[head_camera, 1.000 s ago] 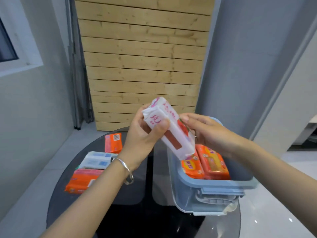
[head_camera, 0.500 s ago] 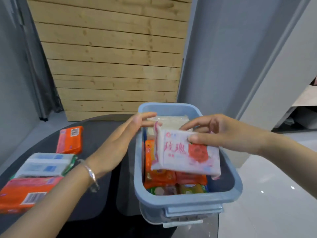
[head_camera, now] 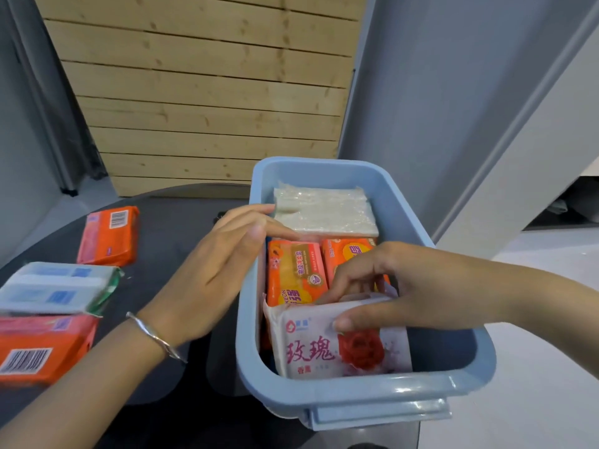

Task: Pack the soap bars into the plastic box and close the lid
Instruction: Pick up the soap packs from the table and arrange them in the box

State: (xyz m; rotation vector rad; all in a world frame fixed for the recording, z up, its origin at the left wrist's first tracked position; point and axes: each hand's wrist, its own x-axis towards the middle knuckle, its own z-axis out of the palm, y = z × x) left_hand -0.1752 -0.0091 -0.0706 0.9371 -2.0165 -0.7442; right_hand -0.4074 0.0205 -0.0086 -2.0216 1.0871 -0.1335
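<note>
A light blue plastic box (head_camera: 363, 396) stands open on the dark round table. My right hand (head_camera: 405, 286) grips a white soap bar with a red rose print (head_camera: 317, 348) standing on edge at the box's near end. Behind it lie two orange soap bars (head_camera: 295, 270) and a clear-wrapped white bar (head_camera: 324, 212) at the far end. My left hand (head_camera: 214, 273) hovers flat with fingers apart over the box's left rim, holding nothing. Left on the table lie an orange bar (head_camera: 108, 236), a pale blue-and-white bar (head_camera: 55, 288) and another orange bar (head_camera: 39, 348).
The dark round table (head_camera: 168, 241) carries everything; the box sits near its right edge. A wooden plank panel (head_camera: 201, 92) and grey walls stand behind. White floor lies to the right. No lid can be made out apart from a clear sheet under the box.
My left hand let go of the rose soap bar and my right hand lowered it into the box's near end. My view tilted down and closer.
</note>
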